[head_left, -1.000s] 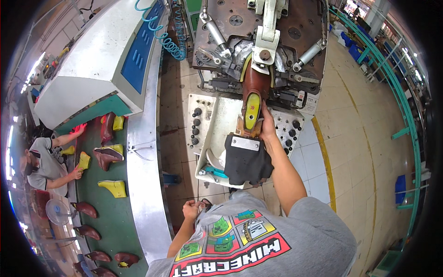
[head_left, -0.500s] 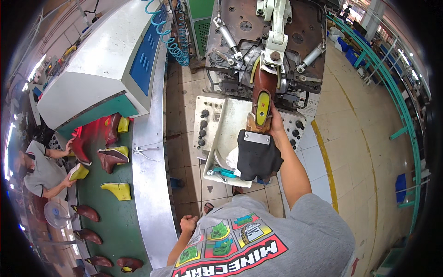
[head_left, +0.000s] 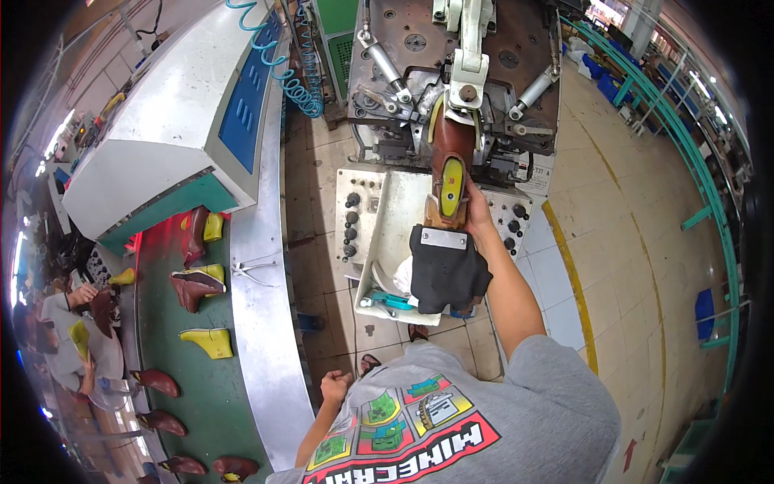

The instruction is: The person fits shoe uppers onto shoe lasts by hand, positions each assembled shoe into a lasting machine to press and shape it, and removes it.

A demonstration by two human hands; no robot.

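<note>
**Right grip (head_left: pixel 478 213) against a brown boot (head_left: pixel 452 143), left grip (head_left: pixel 334 387) folded in**

The right grip lies along the right side of the brown boot, touching it beside the yellow oval (head_left: pixel 451 187) that faces up. Most of its fingers are hidden by the boot, so how far they close around it cannot be told. The left grip is well apart from the boot, down beside the grey shirt (head_left: pixel 556 403), its fingers drawn toward the palm in a loose fist.

The boot sits at the front of the machine, its far end under the white arm (head_left: pixel 468 68) and its near end by a black pad (head_left: pixel 448 273) with a metal strip (head_left: pixel 443 238). Left of the boot is a white tray (head_left: pixel 403 206), with a teal tool (head_left: pixel 390 301) lying at its near end.

Farther left, a green surface (head_left: pixel 161 294) carries brown footwear and a yellow boot-shaped form (head_left: pixel 208 342). Pliers (head_left: pixel 254 265) lie on the metal ledge (head_left: pixel 262 339) alongside. Beyond the surface, a co-worker (head_left: pixel 60 331) holds a brown shoe (head_left: pixel 102 310).
</note>
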